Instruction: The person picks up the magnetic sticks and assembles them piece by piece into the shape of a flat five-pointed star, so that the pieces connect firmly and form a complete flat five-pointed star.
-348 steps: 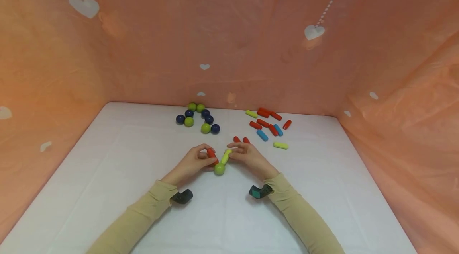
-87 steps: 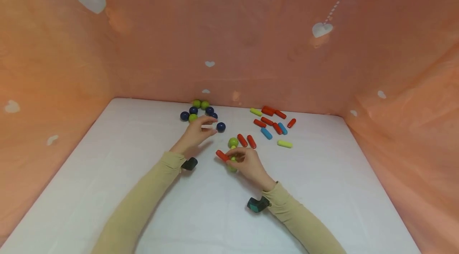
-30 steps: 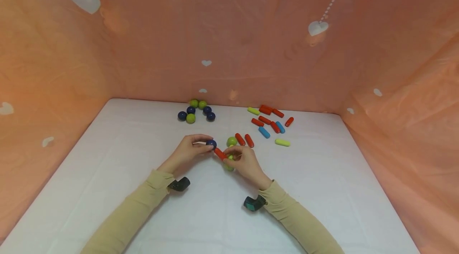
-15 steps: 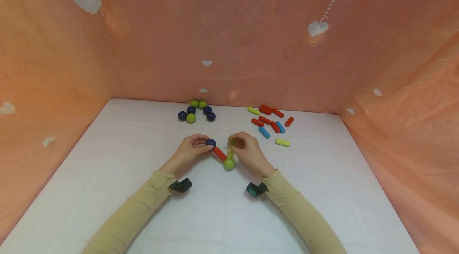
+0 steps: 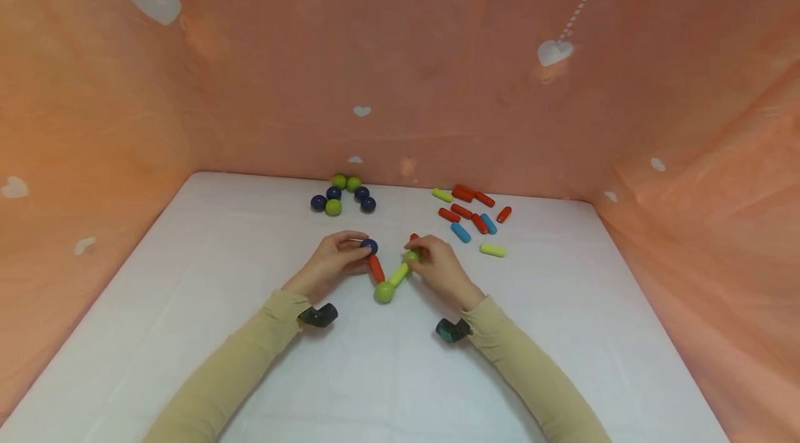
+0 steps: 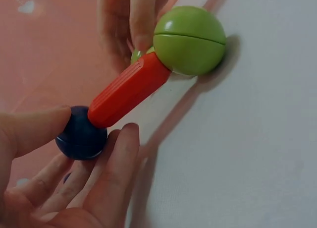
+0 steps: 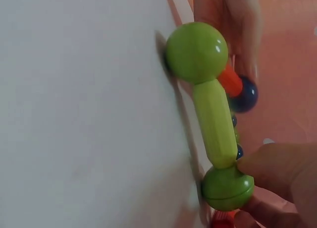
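A V of joined pieces lies between the two hands in the head view. At its near corner sits a green ball [image 5: 384, 292]. From it a red rod [image 6: 130, 91] runs to a dark blue ball [image 6: 81, 134], and a yellow-green rod [image 7: 215, 123] runs to a second green ball [image 7: 228, 189]. My left hand [image 5: 330, 261] pinches the blue ball between thumb and fingers. My right hand [image 5: 440, 269] pinches the far green ball. Red rods behind the right hand are mostly hidden; one red tip [image 5: 414, 237] shows.
Toward the back left of the white table [image 5: 250, 241] sits a cluster of blue balls [image 5: 319, 203] and green balls [image 5: 333, 207]. Red rods [image 5: 461, 211], blue rods [image 5: 460, 232] and yellow-green rods [image 5: 493, 250] are scattered at the back right. A pink curtain [image 5: 400, 68] surrounds the table.
The left hand has taken a blue ball and it now joins the red rod's end. My right hand has shifted from the rods to the far green ball, and the V has opened wider.
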Motion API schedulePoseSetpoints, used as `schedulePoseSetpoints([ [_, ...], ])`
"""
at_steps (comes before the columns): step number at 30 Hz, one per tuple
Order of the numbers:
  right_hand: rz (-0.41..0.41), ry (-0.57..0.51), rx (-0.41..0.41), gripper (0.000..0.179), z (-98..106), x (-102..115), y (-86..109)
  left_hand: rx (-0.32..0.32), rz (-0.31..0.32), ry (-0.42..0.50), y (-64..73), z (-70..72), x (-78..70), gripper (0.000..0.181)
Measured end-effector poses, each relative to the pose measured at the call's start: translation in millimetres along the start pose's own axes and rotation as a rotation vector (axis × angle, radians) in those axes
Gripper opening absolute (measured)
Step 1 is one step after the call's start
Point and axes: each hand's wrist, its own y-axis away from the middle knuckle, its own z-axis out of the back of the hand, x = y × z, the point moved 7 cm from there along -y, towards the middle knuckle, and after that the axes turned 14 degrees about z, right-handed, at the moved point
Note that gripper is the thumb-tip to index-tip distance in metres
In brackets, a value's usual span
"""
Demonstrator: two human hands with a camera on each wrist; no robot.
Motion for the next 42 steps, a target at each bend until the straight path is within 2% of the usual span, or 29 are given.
schedulePoseSetpoints([
  [7,-0.024,-0.024,0.017,0.029,4,5,17.8,0.037,0.026,-0.035,-14.9,0.7,0.1,0.044],
  [14,-0.039,-0.057,0.09,0.032,8,9,26.2,0.068,0.077,-0.077,-24.0,1.0,-0.9,0.04],
  [23,-0.032,0.028,0.007,0.031,28,3,1.8,0.089,0.075,-0.096,-26.5,1.8,-2.3,0.041],
  [29,-0.027,0.107,0.034,0.035,25,-2,-13.2,0.104,0.064,-0.117,-24.8,1.9,-2.5,0.043],
  [37,-0.053,0.267,0.084,0.039,18,-7,-22.5,0.108,0.047,-0.121,-24.8,-0.7,-2.6,0.042],
  [42,-0.041,0.298,0.129,0.034,12,-6,-24.9,0.097,0.049,-0.12,-25.1,-0.3,-2.1,0.041],
])
